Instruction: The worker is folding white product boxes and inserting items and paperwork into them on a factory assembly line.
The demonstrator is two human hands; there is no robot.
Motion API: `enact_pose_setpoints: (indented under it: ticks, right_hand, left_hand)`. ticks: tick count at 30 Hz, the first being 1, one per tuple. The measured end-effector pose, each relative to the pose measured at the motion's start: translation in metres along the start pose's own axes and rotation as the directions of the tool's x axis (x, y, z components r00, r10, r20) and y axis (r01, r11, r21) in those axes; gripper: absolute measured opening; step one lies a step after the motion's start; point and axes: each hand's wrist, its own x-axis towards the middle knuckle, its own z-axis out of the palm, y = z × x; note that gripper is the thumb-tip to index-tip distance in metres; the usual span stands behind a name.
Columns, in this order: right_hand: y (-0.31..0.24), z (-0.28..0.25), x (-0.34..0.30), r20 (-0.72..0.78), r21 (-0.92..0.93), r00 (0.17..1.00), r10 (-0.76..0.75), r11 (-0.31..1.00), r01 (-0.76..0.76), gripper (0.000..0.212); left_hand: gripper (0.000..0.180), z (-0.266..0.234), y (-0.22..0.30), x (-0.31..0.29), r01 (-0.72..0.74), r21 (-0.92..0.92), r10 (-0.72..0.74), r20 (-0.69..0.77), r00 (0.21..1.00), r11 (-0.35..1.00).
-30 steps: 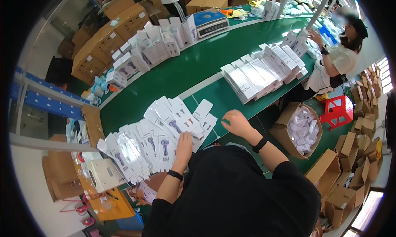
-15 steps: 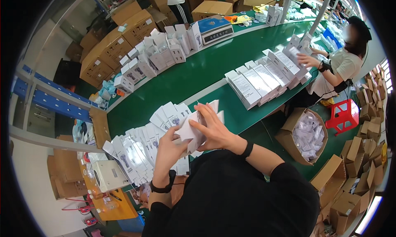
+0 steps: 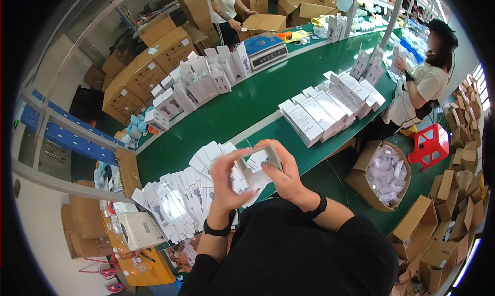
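A small white carton [image 3: 253,181] is between my two hands, in front of my chest, its near side gaping so that the hollow inside shows. My right hand [image 3: 286,175] grips its right side, with the thumb on the panel inside the opening. On the left side, my left hand [image 3: 223,180] curves round the carton, fingers above and thumb below, slightly smeared by motion. Flat white cartons [image 3: 180,198] printed with a purple device lie fanned in overlapping rows beside my left forearm.
Finished-looking white boxes [image 3: 314,113] lie in a row to the right on the green table [image 3: 216,115]. Upright open boxes [image 3: 198,79] and a blue scale [image 3: 265,48] line the far edge. A carton of bagged parts [image 3: 384,172] and a red stool [image 3: 429,146] stand right; a co-worker [image 3: 423,85] stands beyond.
The carton has turned and its opening now shows between my hands. My left hand has risen along its side. The co-worker at right has drawn their hands back, holding a white box.
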Motion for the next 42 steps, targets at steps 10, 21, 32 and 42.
enact_pose_setpoints:
  ticks: [10,21,32,42]
  right_hand:
    - [0.017,-0.014,-0.015,-0.168,0.016,0.968,0.188,0.982,-0.188,0.045]
    - [0.016,-0.017,-0.016,-0.191,-0.372,0.968,0.163,0.900,-0.225,0.048]
    - [-0.022,-0.016,-0.024,-0.049,-0.219,0.948,0.314,0.923,-0.317,0.051]
    - [0.009,-0.049,-0.029,0.078,-0.504,0.988,0.133,0.860,-0.076,0.062]
  left_hand:
    - [0.041,0.053,-0.007,0.002,0.366,-0.201,-0.386,-0.069,0.920,0.909]
    - [0.033,0.053,-0.034,-0.011,0.599,-0.296,-0.583,0.151,0.799,0.744]
    - [0.092,0.036,-0.025,-0.032,0.361,0.118,-0.366,0.019,0.931,0.925]
    - [0.097,0.045,-0.018,-0.015,0.196,0.323,-0.191,-0.048,0.980,0.926]
